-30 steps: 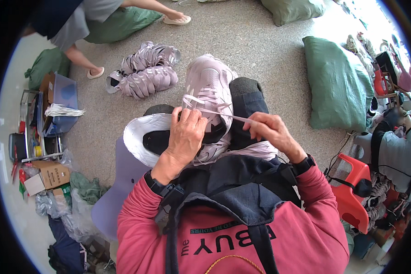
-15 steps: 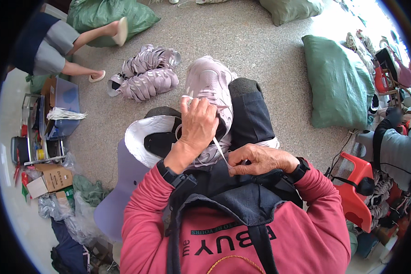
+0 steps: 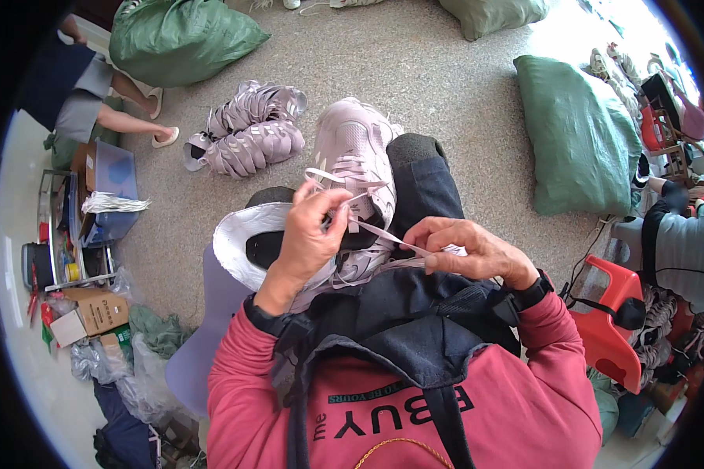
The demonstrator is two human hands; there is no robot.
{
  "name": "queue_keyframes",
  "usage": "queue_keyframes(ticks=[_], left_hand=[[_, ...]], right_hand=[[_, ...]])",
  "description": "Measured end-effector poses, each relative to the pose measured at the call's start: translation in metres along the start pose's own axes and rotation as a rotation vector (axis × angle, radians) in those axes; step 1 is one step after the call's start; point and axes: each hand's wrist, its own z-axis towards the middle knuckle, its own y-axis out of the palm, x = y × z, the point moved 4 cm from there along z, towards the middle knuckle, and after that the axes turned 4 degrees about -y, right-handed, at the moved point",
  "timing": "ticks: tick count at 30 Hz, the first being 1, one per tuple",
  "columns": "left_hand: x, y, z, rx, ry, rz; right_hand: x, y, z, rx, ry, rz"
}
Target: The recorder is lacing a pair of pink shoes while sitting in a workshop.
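Observation:
A pale pink sneaker [image 3: 357,133] rests on my lap, toe pointing away from me. My left hand [image 3: 314,227] is over its opening, thumb and fingers pinched on a light pink shoelace. From there the shoelace [image 3: 385,233] runs slantwise to my right hand [image 3: 465,248], which grips it between thumb and bent fingers. Part of the lace loops loosely above my left hand, across the tongue. Beneath my left wrist lies a white-rimmed piece with a dark opening [image 3: 238,234]. More pink shoe parts show under both hands, partly hidden by my apron [image 3: 399,336].
Long stacks of pink shoes [image 3: 246,144] lie on the floor ahead. Green sacks [image 3: 575,141] stand at right and far left. A red stool [image 3: 614,324] is at my right. At left, a blue bin [image 3: 116,180] holds white laces. A walking person [image 3: 78,94] is far left; another sits right.
My left hand has moved down and turned into a pinch on the lace. My right hand has lifted and shifted right. The walking person has stepped on.

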Motion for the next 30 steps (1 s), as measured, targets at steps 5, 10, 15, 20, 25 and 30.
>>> queue_keyframes(ticks=[5, 10, 15, 20, 25, 30], left_hand=[[0.007, -0.035, -0.003, -0.151, -0.339, -0.680], [0.021, -0.081, 0.002, -0.334, -0.264, -0.258], [-0.014, -0.128, -0.007, -0.193, -0.121, 0.490], [-0.098, -0.161, -0.037, -0.142, -0.332, 0.456], [-0.150, -0.191, -0.047, 0.029, -0.287, 0.693], [-0.114, -0.167, -0.021, 0.243, -0.169, 1.071]], right_hand=[[-0.024, -0.003, -0.004, 0.077, -0.117, 0.247], [-0.040, -0.012, -0.003, 0.177, -0.371, 0.445], [-0.027, -0.045, -0.021, 0.298, -0.443, 0.589], [0.011, -0.079, -0.041, 0.644, -0.317, 0.852], [0.054, -0.115, -0.057, 0.850, -0.209, 0.786], [0.048, -0.106, -0.026, 0.870, -0.023, 0.384]])
